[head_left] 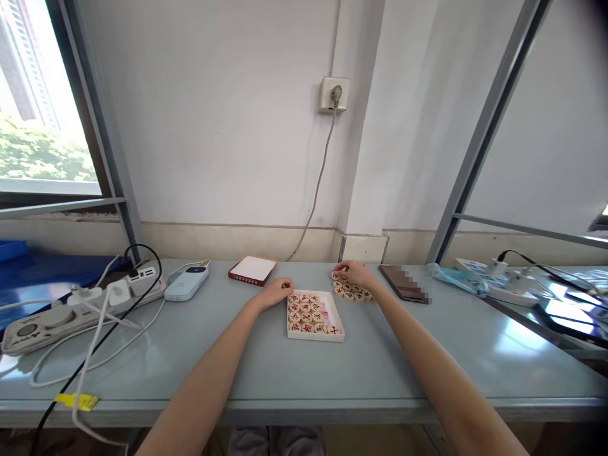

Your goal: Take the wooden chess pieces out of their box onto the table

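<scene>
A white box [315,337] lies open on the grey table, with rows of round wooden pieces [306,316] marked in red and a pink-white strip inside. My left hand [276,292] rests at the box's upper left corner, its fingers curled together; whether they hold anything is hidden. To the right of the box, a group of round wooden pieces [348,296] with dark marks lies on the table. My right hand [354,273] is over the far edge of this group, fingertips closed at a piece [335,276] at its upper left.
Behind on the left lies a red-edged white lid [253,269]. Further left are a pale blue power bank [187,284] and a power strip [42,327] with cables. A dark phone-like object [403,283] and a blue plastic bag [458,279] lie right.
</scene>
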Motion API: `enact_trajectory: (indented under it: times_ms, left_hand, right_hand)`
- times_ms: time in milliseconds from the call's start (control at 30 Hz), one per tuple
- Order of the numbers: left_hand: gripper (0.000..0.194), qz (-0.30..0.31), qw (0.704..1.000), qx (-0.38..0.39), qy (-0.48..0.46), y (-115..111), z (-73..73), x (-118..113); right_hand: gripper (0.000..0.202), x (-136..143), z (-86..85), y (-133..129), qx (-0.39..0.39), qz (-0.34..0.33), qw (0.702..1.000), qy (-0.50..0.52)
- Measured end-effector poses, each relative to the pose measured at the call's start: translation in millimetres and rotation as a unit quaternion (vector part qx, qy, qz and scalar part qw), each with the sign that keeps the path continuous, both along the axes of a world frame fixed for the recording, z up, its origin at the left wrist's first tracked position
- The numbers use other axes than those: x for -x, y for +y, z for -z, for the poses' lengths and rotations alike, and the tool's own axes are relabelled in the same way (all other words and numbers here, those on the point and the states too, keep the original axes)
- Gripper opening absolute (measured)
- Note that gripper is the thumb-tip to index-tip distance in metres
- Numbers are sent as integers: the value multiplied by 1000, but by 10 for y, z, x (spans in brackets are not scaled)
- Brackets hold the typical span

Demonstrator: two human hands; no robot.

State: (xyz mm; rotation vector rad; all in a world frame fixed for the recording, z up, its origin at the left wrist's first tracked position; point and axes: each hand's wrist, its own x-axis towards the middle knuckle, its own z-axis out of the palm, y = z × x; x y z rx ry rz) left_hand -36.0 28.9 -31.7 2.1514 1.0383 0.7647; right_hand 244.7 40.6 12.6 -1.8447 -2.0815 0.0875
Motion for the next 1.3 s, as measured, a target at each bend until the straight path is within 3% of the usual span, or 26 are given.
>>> enact_trajectory:
  times_ms: [200, 367, 433, 500, 567, 633, 700, 800, 867, 1033, 1167, 1300]
  left_hand:
    - [12, 4, 1000, 0, -3, -25, -14, 3]
    - [13, 7, 1000, -5, -2, -43, -42, -5]
    - [13, 6, 1000, -6, 1, -42, -42, -3]
    - [13, 6, 1000, -1, 5, -36, -37, -1]
    - [13, 6, 1000, 3, 5, -29, -32, -1]
    - [14, 8, 1000, 0, -1, -28, -32, -1]
    - [14, 7, 1000, -6, 2, -33, -39, 0]
    - [15, 2, 1000, -6, 11, -38, -48, 3]
    - [14, 4, 1000, -7, 15, -30, -43, 6]
    - [13, 9, 1000, -11, 18, 8, -10, 17]
    - [13, 8, 999, -28, 22, 0, -19, 25]
    - [12, 2, 999, -28, 19, -26, -49, 30]
  right_hand:
    - [21, 48, 20, -4, -13, 14, 997, -73]
    - [23, 135, -19, -87, -111, 21, 989, -91]
    - [22, 143, -79, -140, -111, 15, 991, -68]
    - [21, 136, -179, -230, -60, -31, 998, -18]
    - [22, 156, -300, -360, 44, -120, 991, 45]
    - [29, 239, -408, -516, 160, -213, 962, 60]
    - [30, 384, -471, -669, 217, -277, 936, 21]
    - [22, 611, -487, -837, 242, -268, 925, -119]
    - [21, 694, -482, -890, 231, -269, 921, -159]
    - [26, 712, -487, -908, 267, -320, 897, -143]
    - [29, 760, -479, -927, 284, -310, 892, -166]
    - [31, 691, -498, -897, 311, -322, 892, -66]
